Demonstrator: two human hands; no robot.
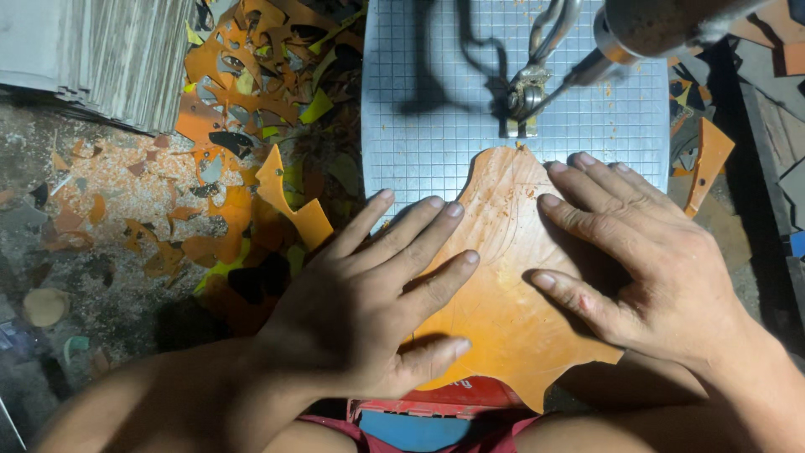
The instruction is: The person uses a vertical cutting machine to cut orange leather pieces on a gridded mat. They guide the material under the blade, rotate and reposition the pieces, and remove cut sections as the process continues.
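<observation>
An orange wooden board (503, 277) with a curved, scalloped outline lies flat on the gridded metal saw table (419, 101). My left hand (377, 294) presses on its left side with the fingers spread. My right hand (637, 252) presses on its right side, palm down. The board's far edge sits against the saw blade and its metal guide (524, 101) at the middle of the table. Faint pencil curves run across the board between my hands.
Orange, yellow and dark offcuts (251, 101) are heaped left of the table, with one long cut piece (293, 205) at its edge. A stack of grey sheets (101, 50) lies at far left. More scraps (708, 159) lie on the right. A red box (453, 398) sits below the board.
</observation>
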